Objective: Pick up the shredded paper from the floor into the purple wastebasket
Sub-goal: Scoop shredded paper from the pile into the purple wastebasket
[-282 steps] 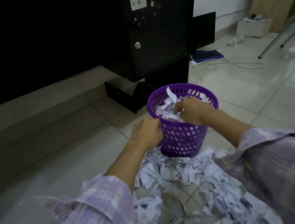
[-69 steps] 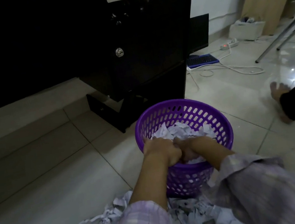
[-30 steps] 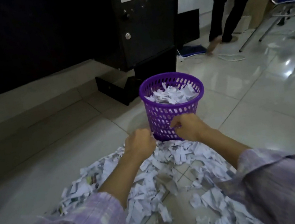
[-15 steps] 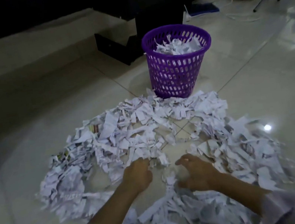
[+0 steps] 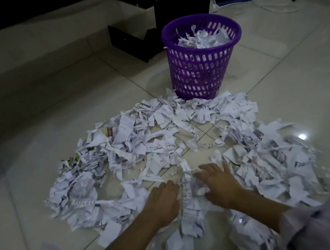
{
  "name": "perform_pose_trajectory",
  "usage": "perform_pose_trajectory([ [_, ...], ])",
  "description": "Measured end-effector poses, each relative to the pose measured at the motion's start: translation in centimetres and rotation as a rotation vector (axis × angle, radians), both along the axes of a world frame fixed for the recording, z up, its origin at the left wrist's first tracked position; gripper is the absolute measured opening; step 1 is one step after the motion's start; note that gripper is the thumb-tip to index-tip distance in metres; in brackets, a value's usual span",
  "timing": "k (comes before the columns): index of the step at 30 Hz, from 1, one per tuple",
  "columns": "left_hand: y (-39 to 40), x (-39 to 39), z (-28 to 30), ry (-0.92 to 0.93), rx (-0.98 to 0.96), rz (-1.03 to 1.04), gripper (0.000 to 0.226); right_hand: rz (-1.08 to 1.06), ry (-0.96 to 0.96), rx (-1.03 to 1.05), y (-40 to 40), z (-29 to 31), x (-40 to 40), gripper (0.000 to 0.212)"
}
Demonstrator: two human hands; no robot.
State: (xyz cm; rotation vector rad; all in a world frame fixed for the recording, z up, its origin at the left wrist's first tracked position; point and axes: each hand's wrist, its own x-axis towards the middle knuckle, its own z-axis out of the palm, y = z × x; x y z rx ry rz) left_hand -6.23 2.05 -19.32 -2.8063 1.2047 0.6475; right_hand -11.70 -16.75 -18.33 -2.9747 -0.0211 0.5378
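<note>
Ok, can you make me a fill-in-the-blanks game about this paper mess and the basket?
1. The wastebasket is coloured ____.
2. The shredded paper still to be picked up lies on the ____.
3. The left hand and right hand are both down at the ____ side of the pile, not at the basket.
4. Inside the basket there is already some ____.

Missing words: purple; floor; near; paper

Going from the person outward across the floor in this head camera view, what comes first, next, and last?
The two hands, left hand and right hand → shredded paper spread on the tiles → purple wastebasket → dark cabinet base.
</note>
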Motion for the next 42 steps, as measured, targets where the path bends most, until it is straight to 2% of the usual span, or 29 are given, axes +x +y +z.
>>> perform_pose_trajectory([
  [6, 0.9, 0.5, 0.0, -0.038, 0.075, -0.02, 0.048, 0.19, 0.186, 0.024, 2.3, -1.1, -2.4, 0.102],
  [8, 1.0, 0.6, 0.0, -0.025, 0.087, -0.024, 0.049, 0.204, 0.185, 0.048, 2.6, -1.7, -2.1, 0.088],
  [11, 0.4, 0.9, 0.2, -0.033, 0.043, -0.023, 0.047, 0.091, 0.016, 0.085, 1.8, -1.4, 0.0, 0.051],
  [15, -0.9, 0.8, 0.3, -0.032, 0.011, -0.065, 0.051, -0.136, -0.118, 0.118, -1.2, -0.9, 2.8, 0.042],
  [17, -1.5, 0.8, 0.4, -0.039, -0.029, -0.076, 0.052, -0.167, -0.135, 0.174, -2.5, -0.4, 3.3, 0.042],
  [21, -2.7, 1.1, 0.6, -0.042, -0.039, -0.034, 0.055, -0.198, -0.155, 0.114, -5.1, 0.6, 3.2, 0.068],
  [23, -3.7, 1.9, 0.4, -0.059, -0.083, 0.037, 0.047, -0.302, -0.22, 0.063, -6.6, 0.8, 3.1, 0.07],
  [25, -4.8, 2.7, 0.3, -0.038, -0.119, 0.155, 0.044, -0.469, -0.192, 0.033, -7.8, 0.3, 2.9, 0.085],
  [27, -5.8, 3.3, 0.3, 0.037, -0.156, 0.274, 0.052, -0.635, -0.085, 0.081, -8.7, -0.5, 2.5, 0.105],
  [29, -6.7, 3.9, 0.1, 0.15, -0.223, 0.378, 0.055, -0.723, -0.004, 0.244, -9.1, -1.1, 2.0, 0.121],
  [31, -7.6, 4.4, -0.1, 0.28, -0.285, 0.461, 0.054, -0.709, 0.029, 0.381, -8.6, -1.4, 1.7, 0.13],
  [34, -9.0, 4.9, -0.1, 0.401, -0.37, 0.559, 0.045, -0.616, 0.079, 0.425, -6.4, -1.3, 2.0, 0.131],
  [38, -10.5, 4.9, 0.7, 0.513, -0.44, 0.658, 0.034, -0.426, 0.17, 0.364, -2.9, -1.2, 3.0, 0.128],
  [42, -10.6, 5.5, 1.4, 0.508, -0.46, 0.705, 0.034, -0.389, 0.216, 0.265, -0.7, -1.9, 3.4, 0.125],
])
